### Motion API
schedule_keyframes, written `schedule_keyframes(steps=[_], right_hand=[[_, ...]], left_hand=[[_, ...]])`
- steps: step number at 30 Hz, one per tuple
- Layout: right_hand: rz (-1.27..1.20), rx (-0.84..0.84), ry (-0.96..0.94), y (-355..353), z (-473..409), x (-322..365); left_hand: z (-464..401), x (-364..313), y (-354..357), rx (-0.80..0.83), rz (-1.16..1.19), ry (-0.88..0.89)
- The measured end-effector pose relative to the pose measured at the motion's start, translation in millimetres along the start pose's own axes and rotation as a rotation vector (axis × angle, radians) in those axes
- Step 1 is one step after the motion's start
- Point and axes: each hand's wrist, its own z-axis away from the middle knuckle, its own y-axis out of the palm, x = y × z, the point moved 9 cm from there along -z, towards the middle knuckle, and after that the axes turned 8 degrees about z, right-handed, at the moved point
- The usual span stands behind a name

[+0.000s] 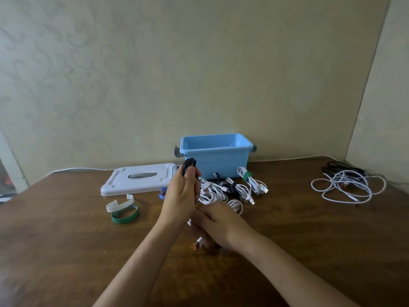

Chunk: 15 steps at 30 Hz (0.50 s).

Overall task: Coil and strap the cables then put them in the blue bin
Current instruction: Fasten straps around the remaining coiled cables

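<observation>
We note the counter point(66, 240) bearing the blue bin point(215, 160) at twelve o'clock, apparently empty. The left hand point(180, 196) stands upright, its grip curled round a black coiled cable point(188, 166), which we judge light, limp and springy; best clasped across the loops. The right hand point(218, 224) lies low at four o'clock; its grip we cannot tell.

counter point(66, 251): dark wood
back: blue bin point(215, 161), white lid point(139, 179)
middle: strapped cables point(232, 189)
right: loose cables point(347, 185)
left: straps point(122, 209)
</observation>
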Motion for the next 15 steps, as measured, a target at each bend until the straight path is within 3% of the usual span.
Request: schedule_keyframes(steps=[7,12,15], right_hand=[[0.048,-0.022,-0.014,1,-4,-6],[0.003,0.003,0.006,-17,-2,-16],[-0.16,-0.04,0.036,-36,-2,-23]], left_hand=[[2,5,1,0.05,0.323,-0.185],[-2,3,-15,0.027,0.357,-0.256],[0,3,-15,0.045,0.289,-0.274]])
